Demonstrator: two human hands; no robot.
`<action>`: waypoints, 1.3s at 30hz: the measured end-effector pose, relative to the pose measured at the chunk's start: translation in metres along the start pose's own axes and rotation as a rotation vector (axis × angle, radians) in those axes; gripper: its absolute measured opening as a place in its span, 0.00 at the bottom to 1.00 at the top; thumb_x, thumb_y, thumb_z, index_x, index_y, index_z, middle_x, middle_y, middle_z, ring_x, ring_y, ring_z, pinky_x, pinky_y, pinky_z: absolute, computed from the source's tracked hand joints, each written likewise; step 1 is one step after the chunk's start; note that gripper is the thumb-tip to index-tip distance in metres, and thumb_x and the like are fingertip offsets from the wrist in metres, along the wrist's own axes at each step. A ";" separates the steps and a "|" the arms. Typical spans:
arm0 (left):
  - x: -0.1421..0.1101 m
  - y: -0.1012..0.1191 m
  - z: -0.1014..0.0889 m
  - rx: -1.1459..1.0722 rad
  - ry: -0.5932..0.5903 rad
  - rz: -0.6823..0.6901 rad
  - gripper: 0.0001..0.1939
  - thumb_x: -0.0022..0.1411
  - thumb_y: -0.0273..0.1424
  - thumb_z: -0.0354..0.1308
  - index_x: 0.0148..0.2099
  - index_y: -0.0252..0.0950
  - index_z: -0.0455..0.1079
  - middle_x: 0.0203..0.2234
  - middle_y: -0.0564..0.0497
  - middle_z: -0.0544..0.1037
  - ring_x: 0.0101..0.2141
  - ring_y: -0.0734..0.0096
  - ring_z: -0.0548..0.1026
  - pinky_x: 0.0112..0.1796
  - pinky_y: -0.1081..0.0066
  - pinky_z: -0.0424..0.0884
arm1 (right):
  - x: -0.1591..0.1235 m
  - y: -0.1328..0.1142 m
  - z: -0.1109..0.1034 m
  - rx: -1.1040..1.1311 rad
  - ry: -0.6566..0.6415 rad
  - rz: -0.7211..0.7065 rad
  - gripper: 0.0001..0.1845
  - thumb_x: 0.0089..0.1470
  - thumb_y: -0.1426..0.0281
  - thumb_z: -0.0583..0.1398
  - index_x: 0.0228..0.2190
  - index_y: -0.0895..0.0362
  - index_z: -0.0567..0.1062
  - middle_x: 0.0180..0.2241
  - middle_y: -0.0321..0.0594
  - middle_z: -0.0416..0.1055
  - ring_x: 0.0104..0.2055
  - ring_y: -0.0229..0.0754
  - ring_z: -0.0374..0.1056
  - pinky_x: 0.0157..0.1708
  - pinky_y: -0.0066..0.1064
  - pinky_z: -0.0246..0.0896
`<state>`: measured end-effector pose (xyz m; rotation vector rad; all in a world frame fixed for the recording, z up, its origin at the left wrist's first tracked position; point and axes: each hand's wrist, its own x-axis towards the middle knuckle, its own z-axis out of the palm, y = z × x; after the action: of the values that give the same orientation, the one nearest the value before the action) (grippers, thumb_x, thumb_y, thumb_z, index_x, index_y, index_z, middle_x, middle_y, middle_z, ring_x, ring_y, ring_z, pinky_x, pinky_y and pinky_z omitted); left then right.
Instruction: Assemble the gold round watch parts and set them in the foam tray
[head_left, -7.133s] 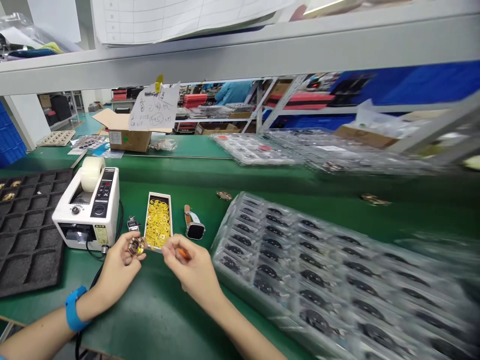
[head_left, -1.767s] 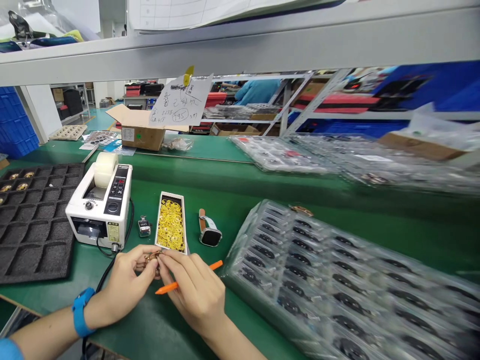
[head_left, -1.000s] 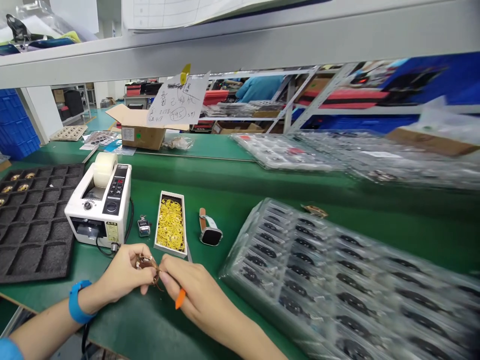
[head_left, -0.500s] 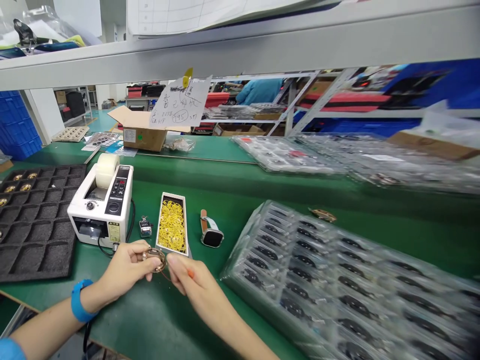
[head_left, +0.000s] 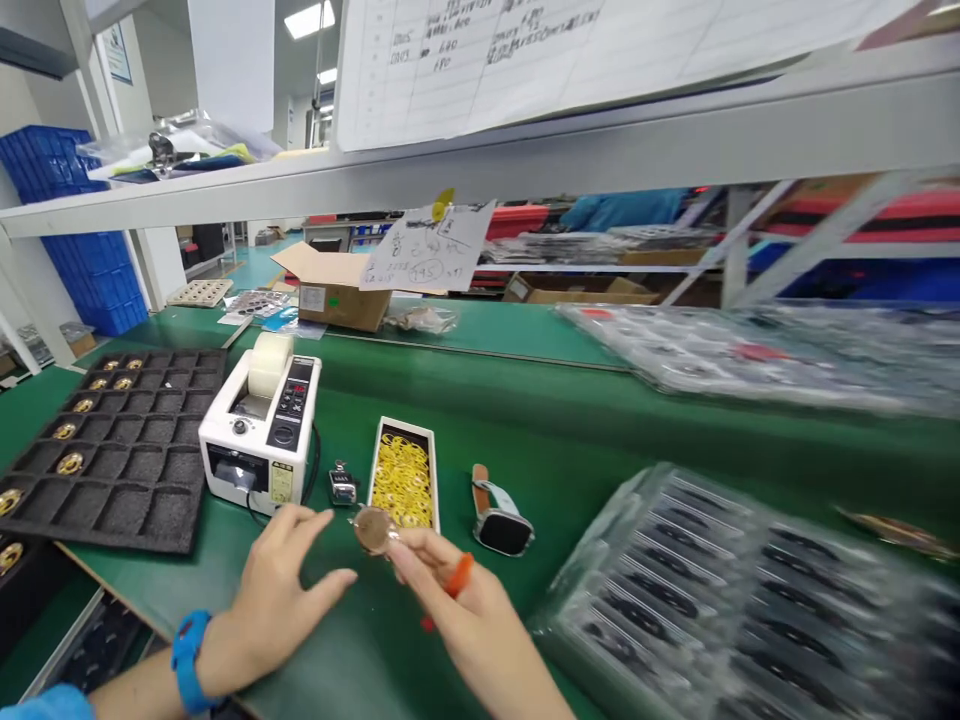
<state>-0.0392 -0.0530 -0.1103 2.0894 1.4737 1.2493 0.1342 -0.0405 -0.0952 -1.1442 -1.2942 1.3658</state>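
Between the thumb and fingers of my right hand [head_left: 457,590] is a round, coppery watch case [head_left: 373,530], its flat face turned up. An orange-handled tool [head_left: 460,576] is also tucked in that hand; most of it is hidden by the fingers. My left hand [head_left: 289,580], with a blue band on the wrist, is open beside the watch case, its thumb and fingers apart and not touching it. Just behind the watch case stands a white box of yellow rings [head_left: 405,475]. A smartwatch [head_left: 504,530] with a strap lies to the right of the box.
At left are a white tape dispenser [head_left: 262,425], a small tally counter [head_left: 343,485] and a black foam tray [head_left: 150,515] holding several gold round parts. Stacked clear plastic trays [head_left: 720,600] with dark parts fill the right. A shelf beam [head_left: 525,185] crosses above the green bench.
My left hand has let go of the watch case and opened. The watch case is now in my right hand, along with the orange-handled tool. The view has swung left and up.
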 end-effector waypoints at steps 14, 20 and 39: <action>0.051 0.009 -0.065 -0.142 0.053 -0.100 0.08 0.57 0.28 0.54 0.26 0.35 0.69 0.34 0.47 0.72 0.37 0.67 0.70 0.29 0.73 0.59 | 0.000 -0.008 -0.021 -0.170 -0.091 -0.191 0.24 0.51 0.45 0.55 0.23 0.54 0.69 0.24 0.37 0.63 0.29 0.41 0.60 0.30 0.29 0.59; 0.059 0.034 -0.056 -0.179 -0.183 -0.032 0.09 0.60 0.27 0.52 0.26 0.35 0.64 0.34 0.50 0.70 0.26 0.75 0.64 0.27 0.73 0.57 | -0.007 -0.016 -0.028 0.051 -0.196 -0.045 0.20 0.52 0.48 0.58 0.27 0.53 0.69 0.33 0.38 0.67 0.36 0.42 0.61 0.37 0.31 0.58; 0.050 0.044 -0.011 -0.431 -0.491 -0.113 0.10 0.60 0.30 0.55 0.27 0.35 0.72 0.26 0.54 0.61 0.28 0.73 0.61 0.28 0.72 0.56 | -0.008 -0.015 -0.030 0.240 -0.280 0.038 0.23 0.49 0.48 0.61 0.26 0.55 0.66 0.25 0.32 0.57 0.28 0.36 0.51 0.31 0.28 0.48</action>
<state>-0.0161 -0.0310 -0.0511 1.8168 0.9862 0.8341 0.1658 -0.0433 -0.0804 -0.8393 -1.2638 1.7043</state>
